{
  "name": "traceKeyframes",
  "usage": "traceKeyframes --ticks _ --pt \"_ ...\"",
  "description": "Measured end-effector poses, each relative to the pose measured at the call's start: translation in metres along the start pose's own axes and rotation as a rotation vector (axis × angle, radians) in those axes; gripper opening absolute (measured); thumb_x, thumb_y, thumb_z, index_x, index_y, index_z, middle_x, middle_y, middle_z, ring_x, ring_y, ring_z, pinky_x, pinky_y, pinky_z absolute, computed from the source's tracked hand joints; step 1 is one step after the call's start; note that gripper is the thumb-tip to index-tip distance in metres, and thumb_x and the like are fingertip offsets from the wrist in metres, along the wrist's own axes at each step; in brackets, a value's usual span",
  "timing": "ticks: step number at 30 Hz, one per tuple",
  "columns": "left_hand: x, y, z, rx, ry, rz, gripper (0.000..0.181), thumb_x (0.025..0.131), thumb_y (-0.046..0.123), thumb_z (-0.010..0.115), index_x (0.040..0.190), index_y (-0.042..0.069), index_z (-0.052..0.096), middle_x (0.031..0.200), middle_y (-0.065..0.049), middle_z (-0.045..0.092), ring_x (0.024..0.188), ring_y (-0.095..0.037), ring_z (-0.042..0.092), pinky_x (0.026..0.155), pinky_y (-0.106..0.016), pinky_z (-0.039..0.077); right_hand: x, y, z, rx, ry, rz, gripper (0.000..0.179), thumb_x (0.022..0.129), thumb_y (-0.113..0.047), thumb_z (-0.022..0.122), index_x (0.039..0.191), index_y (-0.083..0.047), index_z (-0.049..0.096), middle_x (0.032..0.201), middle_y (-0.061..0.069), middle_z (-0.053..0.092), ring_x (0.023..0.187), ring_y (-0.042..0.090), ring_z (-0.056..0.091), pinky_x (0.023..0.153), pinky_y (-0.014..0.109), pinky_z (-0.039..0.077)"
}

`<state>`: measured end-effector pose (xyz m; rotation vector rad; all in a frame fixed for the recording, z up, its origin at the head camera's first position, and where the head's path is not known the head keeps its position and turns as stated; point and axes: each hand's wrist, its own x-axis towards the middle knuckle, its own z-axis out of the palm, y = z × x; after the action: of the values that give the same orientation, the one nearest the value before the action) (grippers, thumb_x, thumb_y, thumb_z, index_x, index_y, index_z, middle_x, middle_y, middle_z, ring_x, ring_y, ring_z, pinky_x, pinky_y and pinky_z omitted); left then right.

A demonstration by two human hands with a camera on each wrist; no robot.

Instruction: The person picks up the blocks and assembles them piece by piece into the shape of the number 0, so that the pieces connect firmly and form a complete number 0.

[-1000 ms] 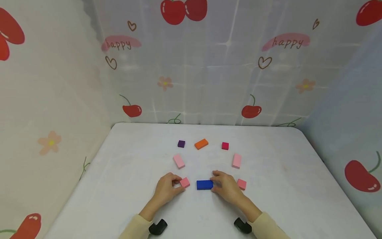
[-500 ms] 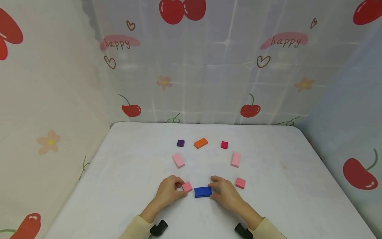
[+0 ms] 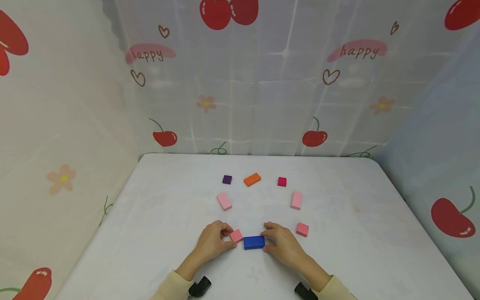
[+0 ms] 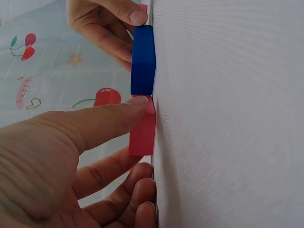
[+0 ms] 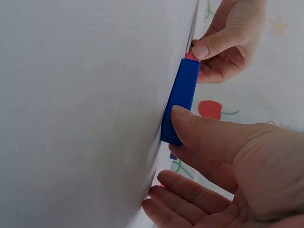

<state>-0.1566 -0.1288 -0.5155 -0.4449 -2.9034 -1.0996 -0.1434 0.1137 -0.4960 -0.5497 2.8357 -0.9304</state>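
Note:
Between the thumb and index finger of my left hand (image 3: 213, 240) is a small pink block (image 3: 236, 236), lying on the white table. My right hand (image 3: 283, 243) pinches the right end of a longer blue rectangular block (image 3: 254, 242). The two blocks sit end to end at the near middle of the table. In the left wrist view the pink block (image 4: 142, 128) meets the end of the blue block (image 4: 143, 59). The right wrist view shows my thumb on the near side of the blue block (image 5: 183, 97), the pink one mostly hidden behind it.
On the white table (image 3: 168, 200) a second pink block (image 3: 302, 229) lies right of my right hand. Farther back are two light pink blocks (image 3: 224, 201), a purple cube (image 3: 227, 179), an orange block (image 3: 252, 179) and a red cube (image 3: 282, 181). A patterned curtain (image 3: 255, 125) stands behind.
Both hands have drawn their blocks nearer to the person. The pink block has moved right and the blue one slightly left, so the gap between them has narrowed until they meet.

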Motion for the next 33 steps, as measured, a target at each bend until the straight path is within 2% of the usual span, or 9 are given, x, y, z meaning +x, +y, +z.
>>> traceKeyframes --ticks 7,20,24,29,33 --pt "0.001 0.000 0.002 0.003 -0.018 -0.009 0.028 0.068 0.022 0.088 0.089 0.012 0.072 0.075 0.004 0.054 0.067 -0.005 0.043 0.062 -0.020 0.035 -0.001 0.000 -0.001 0.000 0.005 0.007 0.033 0.074 -0.004 0.082 0.106 -0.002 0.074 0.129 0.019 0.062 0.123 0.038 0.056 0.101 0.054 0.044" --pt "0.001 0.002 0.002 0.013 -0.016 -0.007 0.028 0.068 0.022 0.088 0.088 0.012 0.071 0.075 0.005 0.053 0.066 -0.005 0.042 0.062 -0.020 0.035 -0.004 0.002 -0.006 0.043 0.005 0.027 0.047 0.074 -0.007 0.083 0.118 -0.001 0.068 0.132 0.019 0.060 0.125 0.037 0.055 0.101 0.053 0.044" --pt "0.000 0.002 0.001 0.016 -0.014 -0.011 0.028 0.068 0.022 0.088 0.088 0.012 0.072 0.075 0.005 0.053 0.066 -0.005 0.042 0.062 -0.020 0.035 -0.010 0.003 -0.016 0.041 0.059 0.074 0.051 0.074 -0.009 0.083 0.121 -0.005 0.067 0.135 0.016 0.058 0.125 0.035 0.055 0.101 0.053 0.044" --pt "-0.001 0.001 0.002 0.013 -0.010 -0.013 0.027 0.068 0.021 0.088 0.088 0.012 0.072 0.075 0.005 0.054 0.067 -0.005 0.042 0.062 -0.020 0.036 -0.016 0.019 -0.041 0.030 0.190 0.088 0.054 0.074 -0.010 0.084 0.125 -0.005 0.065 0.133 0.017 0.059 0.121 0.035 0.057 0.098 0.052 0.047" --pt "0.000 0.000 0.002 0.013 -0.008 -0.015 0.028 0.068 0.021 0.088 0.089 0.011 0.072 0.076 0.005 0.054 0.067 -0.006 0.043 0.062 -0.020 0.036 -0.018 0.043 -0.060 0.007 0.266 0.136 0.057 0.074 -0.012 0.084 0.127 -0.004 0.064 0.119 0.017 0.061 0.104 0.032 0.060 0.084 0.043 0.051"
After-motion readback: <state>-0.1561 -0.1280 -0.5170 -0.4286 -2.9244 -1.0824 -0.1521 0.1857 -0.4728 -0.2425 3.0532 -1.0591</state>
